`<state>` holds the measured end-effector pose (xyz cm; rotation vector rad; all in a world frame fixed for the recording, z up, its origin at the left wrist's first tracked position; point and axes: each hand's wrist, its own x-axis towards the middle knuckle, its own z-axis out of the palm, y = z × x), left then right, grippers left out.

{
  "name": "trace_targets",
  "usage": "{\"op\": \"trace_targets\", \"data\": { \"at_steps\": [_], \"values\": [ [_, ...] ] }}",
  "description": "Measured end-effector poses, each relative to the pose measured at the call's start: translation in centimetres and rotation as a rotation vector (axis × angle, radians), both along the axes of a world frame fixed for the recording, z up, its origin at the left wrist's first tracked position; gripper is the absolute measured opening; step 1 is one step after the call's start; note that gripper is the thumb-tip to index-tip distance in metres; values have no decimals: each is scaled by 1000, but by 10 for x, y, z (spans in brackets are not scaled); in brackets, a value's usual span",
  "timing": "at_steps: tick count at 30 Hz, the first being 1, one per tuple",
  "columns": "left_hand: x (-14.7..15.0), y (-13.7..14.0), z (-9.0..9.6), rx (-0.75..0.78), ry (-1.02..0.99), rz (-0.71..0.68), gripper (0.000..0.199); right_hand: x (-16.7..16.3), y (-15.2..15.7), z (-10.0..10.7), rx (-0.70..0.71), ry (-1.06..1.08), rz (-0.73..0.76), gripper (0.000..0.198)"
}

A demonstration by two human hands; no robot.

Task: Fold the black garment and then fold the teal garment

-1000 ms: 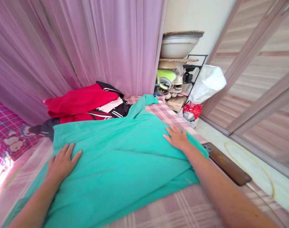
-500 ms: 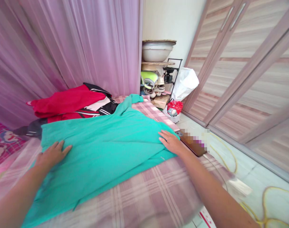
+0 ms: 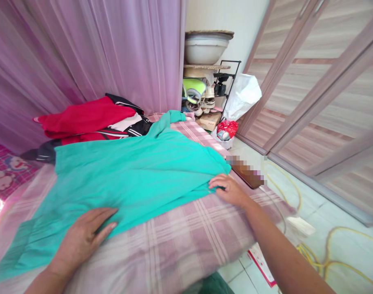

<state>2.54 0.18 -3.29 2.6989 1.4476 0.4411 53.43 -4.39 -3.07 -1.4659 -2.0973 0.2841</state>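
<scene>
A teal long-sleeved top point(image 3: 122, 171) lies spread over the plaid bed cover point(image 3: 186, 241), with one sleeve reaching toward the curtain side. My left hand point(image 3: 85, 232) rests on the near edge of the top, its fingers stretched out and the thumb apart. At the right end of the top, my right hand point(image 3: 232, 192) touches the near edge with loosely bent fingers. A gap shows between its fingers and thumb. Behind the teal top lies a heap of red and black clothes point(image 3: 88, 118).
A phone point(image 3: 247, 173) on a cable lies by the bed's right edge. A shoe rack point(image 3: 227, 96) with a white basin point(image 3: 206, 49) stands beside the purple curtain point(image 3: 128, 53). Wooden wardrobe doors point(image 3: 311, 90) line the right. A yellow cable point(image 3: 327, 249) loops across the floor.
My left hand has slid from the left part of the top toward its near edge. My right hand has moved down to the near edge, its fingers more bent. The view has shifted slightly.
</scene>
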Motion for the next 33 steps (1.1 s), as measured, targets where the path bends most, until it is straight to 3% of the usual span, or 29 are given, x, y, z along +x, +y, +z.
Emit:
{"op": "trace_targets", "data": {
  "at_steps": [5,9,15,20,23,28,33],
  "values": [
    [-34,-3,-5,61,45,-99,61,2,-7,5,-23,-240,46,57],
    [-53,-16,-2,154,34,-24,50,0,-2,0,65,-417,-9,46],
    [-68,-34,22,-89,181,91,52,5,7,-1,214,-512,-28,36],
    [-72,-40,34,-27,112,149,53,4,2,12,239,-512,-43,34],
    [-73,-41,25,2,67,158,51,2,-8,5,194,-507,-7,38],
    [-80,-41,10,-90,41,124,50,5,-24,-4,124,-439,-22,47],
    [-84,-28,34,-262,110,81,48,-23,-9,28,117,-246,-155,41]
  ]
}}
